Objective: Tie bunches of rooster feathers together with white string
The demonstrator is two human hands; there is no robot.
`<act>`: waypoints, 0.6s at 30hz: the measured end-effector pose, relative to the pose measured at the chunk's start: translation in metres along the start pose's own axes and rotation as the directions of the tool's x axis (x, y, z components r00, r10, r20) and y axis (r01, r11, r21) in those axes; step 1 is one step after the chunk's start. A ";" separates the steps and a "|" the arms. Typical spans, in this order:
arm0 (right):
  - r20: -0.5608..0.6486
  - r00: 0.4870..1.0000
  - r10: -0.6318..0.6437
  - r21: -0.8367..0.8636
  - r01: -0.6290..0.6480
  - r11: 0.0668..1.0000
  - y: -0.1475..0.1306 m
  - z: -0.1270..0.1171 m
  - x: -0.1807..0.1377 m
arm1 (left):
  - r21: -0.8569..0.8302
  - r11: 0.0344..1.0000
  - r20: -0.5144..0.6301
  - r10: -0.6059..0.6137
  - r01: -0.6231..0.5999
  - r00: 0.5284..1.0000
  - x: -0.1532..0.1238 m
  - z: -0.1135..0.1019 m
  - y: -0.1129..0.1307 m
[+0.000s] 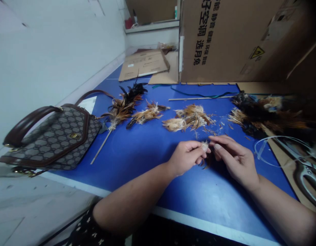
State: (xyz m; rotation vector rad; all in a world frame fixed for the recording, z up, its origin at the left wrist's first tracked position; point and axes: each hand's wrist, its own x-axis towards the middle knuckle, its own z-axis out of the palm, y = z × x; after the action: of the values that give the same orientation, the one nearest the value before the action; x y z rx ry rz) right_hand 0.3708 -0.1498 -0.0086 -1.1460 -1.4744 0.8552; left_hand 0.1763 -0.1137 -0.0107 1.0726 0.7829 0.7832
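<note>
Tabletop (142, 153) is plain blue. Loose feathers (195, 118): tan and ginger. Feathered stick (119, 111): brown, black at one end. Handbag (61, 131) shows repeating grey geometric pattern — handle (23, 125), dark brown. Sleeve (92, 228): black, pale motifs. Carton (229, 41) is brown — lettering (200, 31) black, triangle (257, 52) yellow.

The small feather bunch (205, 142) you have pinched between thumb and fingers of your left hand (186, 156) shows a pale, frayed, fluffy tuft at its top, while dark brown, slender feathers curve out beneath your fingertips. Your grip hides its middle. You have it above the blue tabletop (142, 150), just beside the fingertips of your right hand (237, 161); whether those touch it, you cannot tell.
</note>
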 end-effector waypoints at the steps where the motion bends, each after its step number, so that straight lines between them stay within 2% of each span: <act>1: 0.028 0.998 -0.059 -0.032 0.060 0.998 -0.001 0.000 0.001 | -0.015 1.000 0.000 0.001 -0.001 1.000 0.000 0.000 0.000; 4: 0.112 0.976 -0.188 -0.065 0.196 0.978 -0.005 0.001 0.003 | -0.015 1.000 0.003 0.019 -0.019 1.000 0.001 -0.001 0.000; 7: 0.147 0.960 -0.240 -0.066 0.251 0.966 -0.007 0.002 0.006 | -0.003 0.999 -0.006 0.053 -0.053 0.999 0.001 -0.001 -0.003; 11: 0.163 0.955 -0.246 -0.058 0.258 0.964 -0.009 0.003 0.007 | 0.040 0.991 -0.017 0.131 -0.130 0.991 0.002 -0.001 -0.004; 14: 0.142 0.962 -0.234 -0.078 0.247 0.966 -0.011 0.003 0.006 | 0.178 0.963 -0.014 0.210 -0.204 0.978 0.000 -0.001 0.000; 18: 0.119 0.967 -0.226 -0.116 0.240 0.964 -0.013 0.004 0.006 | 0.345 0.877 -0.019 0.364 -0.335 0.931 -0.002 -0.001 0.009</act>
State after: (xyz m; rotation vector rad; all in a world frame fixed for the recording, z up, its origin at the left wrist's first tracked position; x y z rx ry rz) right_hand 0.3645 -0.1477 0.0043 -1.0073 -1.7348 0.6724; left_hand 0.1730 -0.1127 -0.0025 1.5272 0.8226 1.0299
